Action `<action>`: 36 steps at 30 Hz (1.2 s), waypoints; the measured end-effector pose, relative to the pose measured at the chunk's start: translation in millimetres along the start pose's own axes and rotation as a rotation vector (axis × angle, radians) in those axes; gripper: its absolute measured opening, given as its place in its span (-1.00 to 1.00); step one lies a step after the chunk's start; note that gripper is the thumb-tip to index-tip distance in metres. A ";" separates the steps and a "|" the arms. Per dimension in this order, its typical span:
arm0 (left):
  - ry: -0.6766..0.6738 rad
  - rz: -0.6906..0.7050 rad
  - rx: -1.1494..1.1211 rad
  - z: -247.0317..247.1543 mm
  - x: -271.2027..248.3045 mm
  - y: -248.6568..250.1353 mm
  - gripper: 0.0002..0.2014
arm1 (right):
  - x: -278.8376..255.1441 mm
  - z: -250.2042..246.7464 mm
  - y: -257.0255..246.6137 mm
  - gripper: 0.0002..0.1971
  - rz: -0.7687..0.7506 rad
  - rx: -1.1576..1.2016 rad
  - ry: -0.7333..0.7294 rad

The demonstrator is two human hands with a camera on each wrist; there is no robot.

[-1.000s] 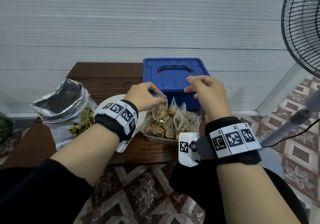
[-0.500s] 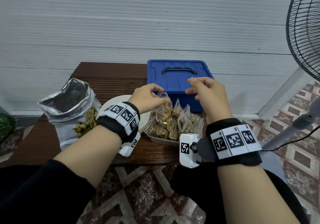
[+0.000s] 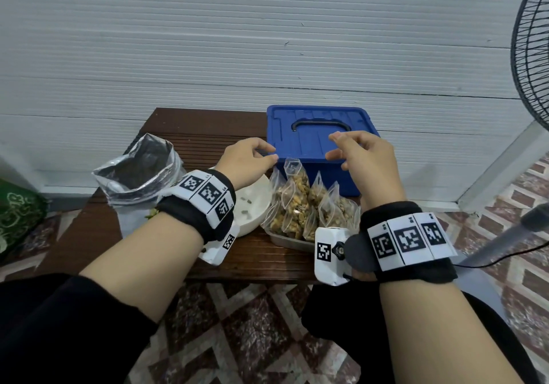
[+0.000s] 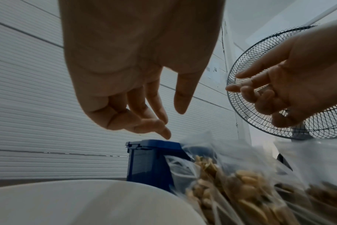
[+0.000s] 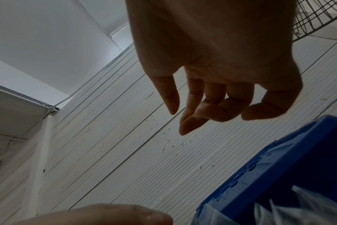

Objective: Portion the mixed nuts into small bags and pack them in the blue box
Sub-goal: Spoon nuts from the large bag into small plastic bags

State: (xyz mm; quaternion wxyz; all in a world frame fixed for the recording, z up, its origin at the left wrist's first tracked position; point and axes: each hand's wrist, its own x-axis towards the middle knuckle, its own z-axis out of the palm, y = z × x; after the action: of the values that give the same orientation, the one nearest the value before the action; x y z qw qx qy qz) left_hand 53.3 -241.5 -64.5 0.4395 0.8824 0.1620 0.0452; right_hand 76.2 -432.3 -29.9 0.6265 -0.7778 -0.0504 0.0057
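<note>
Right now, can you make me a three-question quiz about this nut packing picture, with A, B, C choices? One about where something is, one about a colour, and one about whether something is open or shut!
1. Where do the filled small bags stand?
A. in the metal tray in front of the blue box
B. inside the foil bag
C. on the floor

2. What colour is the bowl beside the tray?
A. red
B. white
C. black

3. How is the blue box?
A. lid off
B. tipped on its side
C. lid on, handle lying flat

Answers:
1. A, the head view shows the bags upright in the tray, just before the box.
2. B, its rim and inside are white, with only a few nuts left.
3. C, the lid covers the top, and both the left hand and the right hand hover near it holding nothing.
</note>
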 end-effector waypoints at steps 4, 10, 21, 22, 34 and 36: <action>-0.015 -0.064 0.121 -19.2 -5.7 -13.3 -0.86 | -2.1 4.7 -2.6 -0.86 -0.017 0.002 -0.013; -0.196 -0.211 0.360 -28.4 -19.5 -43.8 -0.70 | -6.7 14.4 -6.3 -0.85 -0.046 -0.010 -0.048; -0.335 -0.203 0.692 -5.2 -12.7 -81.0 -0.27 | -14.4 36.6 -7.0 -0.83 -0.073 -0.074 -0.125; -0.339 -0.207 0.711 -4.4 -11.5 -82.0 -0.27 | -14.9 38.8 -6.7 -0.83 -0.072 -0.079 -0.129; -0.295 -0.143 0.714 3.5 -7.4 -84.9 -0.70 | -17.4 50.3 -7.1 -0.82 -0.061 -0.125 -0.162; -0.256 -0.133 0.668 3.8 -7.4 -86.4 -0.77 | -17.7 50.2 -7.2 -0.82 -0.061 -0.131 -0.162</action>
State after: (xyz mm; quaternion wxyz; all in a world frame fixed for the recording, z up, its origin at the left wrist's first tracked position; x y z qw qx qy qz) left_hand 26.0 -198.3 -134.6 0.1456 0.9633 0.1688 -0.1496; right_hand 54.4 -383.4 -34.6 0.5681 -0.8121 -0.1248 0.0464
